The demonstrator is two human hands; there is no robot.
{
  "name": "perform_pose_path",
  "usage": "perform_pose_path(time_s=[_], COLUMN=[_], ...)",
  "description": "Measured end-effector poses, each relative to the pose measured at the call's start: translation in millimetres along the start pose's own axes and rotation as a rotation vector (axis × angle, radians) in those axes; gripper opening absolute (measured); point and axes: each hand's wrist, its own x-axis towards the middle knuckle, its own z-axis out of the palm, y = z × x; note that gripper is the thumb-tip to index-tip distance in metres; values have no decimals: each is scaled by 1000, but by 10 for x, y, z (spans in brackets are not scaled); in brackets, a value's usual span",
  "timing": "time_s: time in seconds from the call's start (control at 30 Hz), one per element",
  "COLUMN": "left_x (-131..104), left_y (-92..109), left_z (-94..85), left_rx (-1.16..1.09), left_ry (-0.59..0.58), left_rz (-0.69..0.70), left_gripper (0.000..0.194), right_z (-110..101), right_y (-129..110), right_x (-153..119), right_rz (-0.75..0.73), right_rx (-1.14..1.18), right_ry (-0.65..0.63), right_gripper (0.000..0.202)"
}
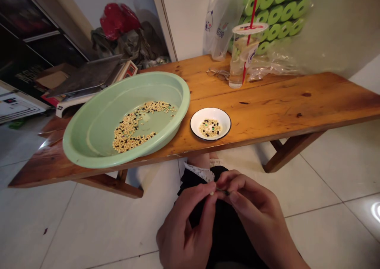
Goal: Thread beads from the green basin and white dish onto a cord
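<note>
My left hand pinches a small cream bead between thumb and forefinger, above my lap. Close against it, my right hand is closed on a thin dark strand whose tip reaches toward the bead; whether it passes through the bead I cannot tell. Ahead of my hands, a white bowl with a dark rim holds cream, black and a few green beads. To its left stands a large green basin, with many cream and black beads spread over its bottom.
Both containers stand on a low wooden bench. Behind them are a drink cup with a red straw, eyeglasses and plastic-wrapped green rolls. A scale sits behind the basin. Tiled floor lies below.
</note>
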Motion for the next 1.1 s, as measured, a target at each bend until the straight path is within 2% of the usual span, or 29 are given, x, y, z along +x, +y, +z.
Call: perform_pose_path(time_s=[0.1,0.17,0.27,0.4,0.5,0.57,0.67,0.77,0.87,1.1], left_x=[56,115,202,317,490,665,948,1129,1159,1091], left_y=[0,18,45,-1,-108,-198,-339,-471,-593,-774], left_z=[1,-2,-3,2,59,151,356,554,666,673], left_rx=[-24,-102,-244,-292,-264,-229,-133,14,140,148], left_ry=[1,-29,-90,-180,-241,-247,-209,-190,-194,-197], left_rz=[-55,-146,-331,-430,-369,-250,-58,52,90,50], left_gripper=[52,45,39,32,29,29,29,26,26,26], right_z=[4,4,-18,-87,-133,-145,-139,-142,-190,-281], right_y=[-18,-50,-86,-98,-114,-136,-170,-168,-120,-38], right_x=[33,62,98,188,411,655,1070,1376,1507,1547], right_rz=[18,13,-11,-65,-253,-460,-589,-622,-621,-597], right_rx=[-38,-99,-208,-376,-611,-807,-933,-1052,-1162,-1260], right_ry=[-4,-23,-92,-190,-221,-212,-199,-187,-196,-222], right_gripper=[12,14,16,13,10,10,12,15,17,23])
